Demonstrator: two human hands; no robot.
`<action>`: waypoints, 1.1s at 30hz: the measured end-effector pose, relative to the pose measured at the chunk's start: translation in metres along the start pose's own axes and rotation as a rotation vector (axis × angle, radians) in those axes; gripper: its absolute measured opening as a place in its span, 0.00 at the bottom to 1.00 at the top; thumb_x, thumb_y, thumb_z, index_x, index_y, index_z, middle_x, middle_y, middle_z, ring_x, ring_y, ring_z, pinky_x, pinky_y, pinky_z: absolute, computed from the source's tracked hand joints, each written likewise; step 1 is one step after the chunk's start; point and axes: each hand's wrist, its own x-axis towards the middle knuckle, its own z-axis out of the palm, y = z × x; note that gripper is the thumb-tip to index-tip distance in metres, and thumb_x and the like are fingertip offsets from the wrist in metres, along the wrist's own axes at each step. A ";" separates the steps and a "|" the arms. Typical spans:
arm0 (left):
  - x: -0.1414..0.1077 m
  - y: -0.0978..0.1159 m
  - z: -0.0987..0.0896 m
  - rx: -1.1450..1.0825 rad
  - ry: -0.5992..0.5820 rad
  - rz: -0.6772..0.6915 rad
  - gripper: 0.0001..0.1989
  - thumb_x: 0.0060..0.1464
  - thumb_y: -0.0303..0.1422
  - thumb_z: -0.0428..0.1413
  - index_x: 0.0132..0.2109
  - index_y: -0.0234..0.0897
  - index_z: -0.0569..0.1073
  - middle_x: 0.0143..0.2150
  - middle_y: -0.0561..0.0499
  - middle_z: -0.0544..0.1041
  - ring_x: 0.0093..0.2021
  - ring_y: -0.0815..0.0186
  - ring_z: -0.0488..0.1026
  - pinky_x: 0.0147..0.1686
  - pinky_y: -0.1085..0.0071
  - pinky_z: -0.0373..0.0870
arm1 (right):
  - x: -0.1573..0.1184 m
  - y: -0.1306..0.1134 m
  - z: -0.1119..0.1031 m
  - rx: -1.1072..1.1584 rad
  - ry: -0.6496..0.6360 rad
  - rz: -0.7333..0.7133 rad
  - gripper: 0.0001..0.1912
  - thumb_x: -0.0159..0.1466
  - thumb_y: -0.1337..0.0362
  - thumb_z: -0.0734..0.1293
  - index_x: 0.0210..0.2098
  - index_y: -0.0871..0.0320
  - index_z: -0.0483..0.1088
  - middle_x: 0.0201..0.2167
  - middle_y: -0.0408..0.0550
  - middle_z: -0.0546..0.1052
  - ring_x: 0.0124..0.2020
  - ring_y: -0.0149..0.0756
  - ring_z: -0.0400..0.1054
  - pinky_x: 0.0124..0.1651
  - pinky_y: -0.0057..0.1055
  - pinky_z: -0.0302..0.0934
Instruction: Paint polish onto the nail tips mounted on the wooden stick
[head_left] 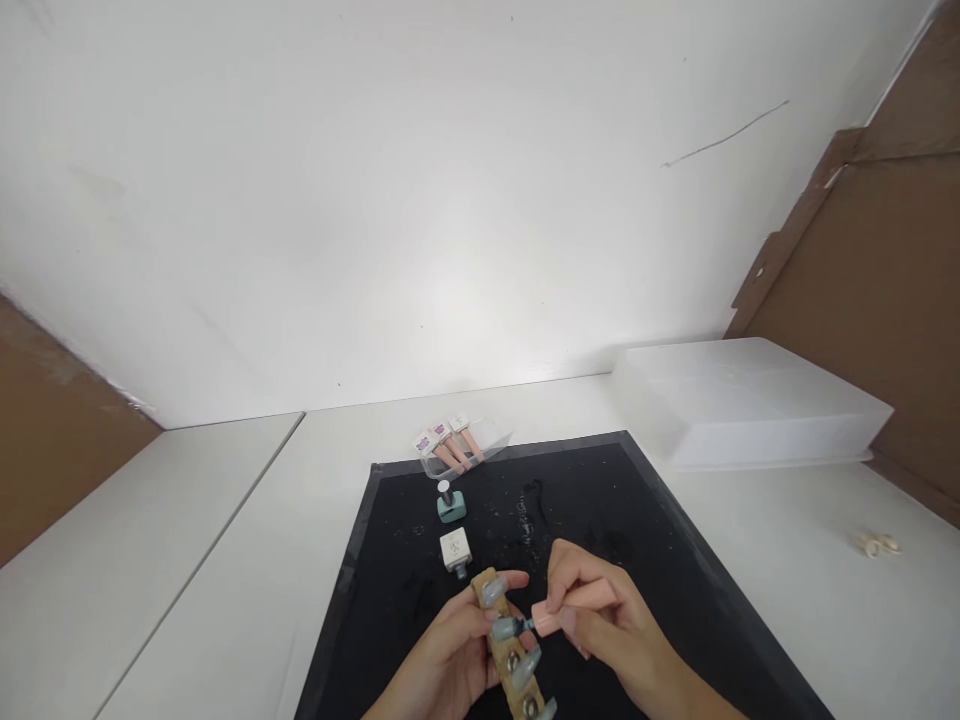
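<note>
Left hand (456, 652) cups wooden strip (501, 658) above black mat (592, 490), long axis running away, far end leaning left. Right hand (619, 625), angled inward, pinches pink brush (592, 597), bristle end pointing left at grey nail tip (506, 628).

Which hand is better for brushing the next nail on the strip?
Probably the right hand: it holds the pink-handled brush, with the tip at a blue-grey nail. The left hand is busy holding the tan strip under the nails.
</note>
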 end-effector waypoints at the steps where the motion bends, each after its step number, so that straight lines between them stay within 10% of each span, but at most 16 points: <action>1: 0.000 0.000 0.000 -0.005 0.003 0.001 0.16 0.46 0.30 0.57 0.45 0.36 0.75 0.32 0.51 0.74 0.38 0.63 0.72 0.40 0.68 0.61 | 0.000 0.000 0.000 0.002 0.006 0.001 0.11 0.57 0.58 0.67 0.22 0.59 0.71 0.23 0.41 0.61 0.21 0.29 0.52 0.23 0.26 0.44; 33: 0.000 0.001 0.002 -0.004 -0.003 0.014 0.14 0.47 0.29 0.56 0.44 0.36 0.75 0.31 0.52 0.75 0.35 0.65 0.72 0.38 0.69 0.61 | -0.002 -0.003 0.000 0.006 -0.017 0.026 0.09 0.56 0.61 0.67 0.23 0.58 0.71 0.24 0.41 0.62 0.20 0.28 0.52 0.22 0.26 0.46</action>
